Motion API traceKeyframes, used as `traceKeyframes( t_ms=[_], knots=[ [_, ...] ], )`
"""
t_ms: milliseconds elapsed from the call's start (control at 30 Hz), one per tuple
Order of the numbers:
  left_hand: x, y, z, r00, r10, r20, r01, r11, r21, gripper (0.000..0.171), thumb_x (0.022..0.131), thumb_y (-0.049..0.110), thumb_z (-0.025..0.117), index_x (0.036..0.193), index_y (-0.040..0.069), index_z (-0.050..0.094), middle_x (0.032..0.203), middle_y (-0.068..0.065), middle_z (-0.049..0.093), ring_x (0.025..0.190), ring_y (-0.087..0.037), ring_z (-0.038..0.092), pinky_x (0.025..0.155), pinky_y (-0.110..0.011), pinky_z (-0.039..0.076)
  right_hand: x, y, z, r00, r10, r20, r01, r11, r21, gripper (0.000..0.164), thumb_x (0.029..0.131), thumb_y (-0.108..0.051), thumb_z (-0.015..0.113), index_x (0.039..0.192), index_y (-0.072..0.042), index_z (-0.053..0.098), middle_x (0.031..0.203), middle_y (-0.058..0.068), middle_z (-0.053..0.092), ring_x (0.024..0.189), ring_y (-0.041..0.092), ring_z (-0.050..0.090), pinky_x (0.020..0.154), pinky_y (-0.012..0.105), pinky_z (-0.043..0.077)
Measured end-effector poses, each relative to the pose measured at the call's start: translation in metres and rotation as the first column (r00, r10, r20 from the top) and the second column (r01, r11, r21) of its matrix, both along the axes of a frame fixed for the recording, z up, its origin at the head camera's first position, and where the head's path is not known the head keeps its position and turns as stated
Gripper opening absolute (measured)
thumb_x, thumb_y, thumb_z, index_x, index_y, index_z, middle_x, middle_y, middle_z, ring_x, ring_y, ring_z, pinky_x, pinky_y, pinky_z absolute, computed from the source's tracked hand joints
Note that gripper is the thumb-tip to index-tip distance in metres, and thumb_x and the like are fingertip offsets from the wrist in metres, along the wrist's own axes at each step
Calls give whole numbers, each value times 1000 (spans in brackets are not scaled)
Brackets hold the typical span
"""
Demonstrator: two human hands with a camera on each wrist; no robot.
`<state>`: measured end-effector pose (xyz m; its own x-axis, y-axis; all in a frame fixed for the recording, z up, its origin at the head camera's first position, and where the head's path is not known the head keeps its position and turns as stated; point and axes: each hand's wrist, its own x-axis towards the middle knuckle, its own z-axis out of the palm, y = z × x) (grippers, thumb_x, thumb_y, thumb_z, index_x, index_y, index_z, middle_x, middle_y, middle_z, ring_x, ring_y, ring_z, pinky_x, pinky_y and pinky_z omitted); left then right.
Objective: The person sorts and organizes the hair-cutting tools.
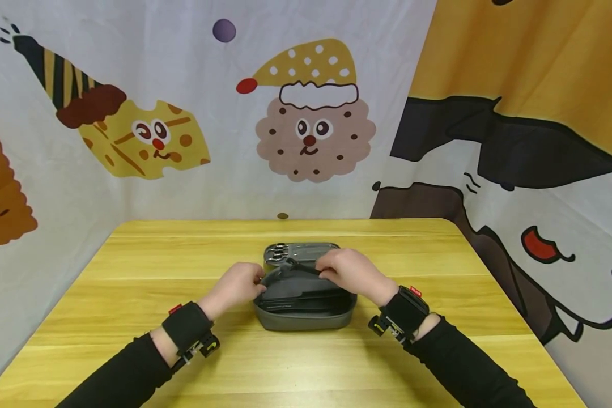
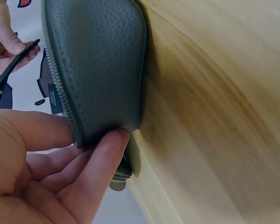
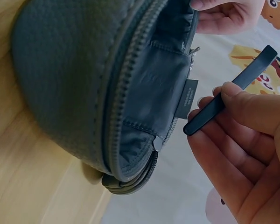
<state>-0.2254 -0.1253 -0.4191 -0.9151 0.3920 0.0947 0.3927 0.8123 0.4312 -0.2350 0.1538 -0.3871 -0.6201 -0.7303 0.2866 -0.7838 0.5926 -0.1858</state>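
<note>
A dark grey leather-look zip pouch [image 1: 306, 322] stands unzipped on the table, its grey lining and a small dark label visible in the right wrist view. My left hand [image 1: 238, 290] pinches the pouch's left end, thumb and fingers on either side of the edge by the zip teeth [image 2: 60, 88]. Above the opening, my right hand [image 1: 351, 272] holds a slim black tool [image 3: 231, 91] between thumb and fingers. Its exact kind cannot be told. Directly behind the pouch lies an opened case section [image 1: 306, 250] with shiny metal rings at its left.
The light wooden table [image 1: 158, 249] carries the pouch near its middle. A cartoon-print cloth [image 1: 224, 141] hangs behind the table and along its sides. Each wrist wears a black strap [image 1: 187, 327] with a small camera.
</note>
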Motion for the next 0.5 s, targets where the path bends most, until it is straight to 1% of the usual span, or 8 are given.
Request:
traceKeyframes(
  t_ms=[100, 200, 500],
  knots=[
    [0, 1, -3, 1000, -2, -17, 2, 1000, 5, 7, 81, 1, 76, 87, 2, 73, 78, -2, 67, 72, -17, 60, 70, -38, 53, 1, 0, 1, 1000, -4, -8, 5, 1000, 14, 11, 90, -10, 73, 101, -12, 75, 96, 2, 70, 87, 18, 65, 78, 29, 53],
    [0, 1, -5, 999, -4, -34, 4, 1000, 7, 7, 80, -1, 74, 84, 3, 72, 76, -1, 66, 70, -15, 58, 68, -37, 52, 1, 0, 2, 1000, -6, -13, 7, 1000, 22, 11, 90, -10, 73, 101, -12, 75, 96, 2, 70, 87, 18, 65, 78, 30, 54],
    [0, 2, -5, 1000, 19, -18, -19, 1000, 10, 7, 80, -2, 74, 86, 2, 73, 78, -2, 67, 71, -15, 59, 71, -38, 53, -7, -3, -3, 1000, -17, -12, 18, 997, 77, 11, 90, -10, 73, 101, -13, 75, 97, 3, 71, 88, 19, 66, 80, 31, 54]
  ],
)
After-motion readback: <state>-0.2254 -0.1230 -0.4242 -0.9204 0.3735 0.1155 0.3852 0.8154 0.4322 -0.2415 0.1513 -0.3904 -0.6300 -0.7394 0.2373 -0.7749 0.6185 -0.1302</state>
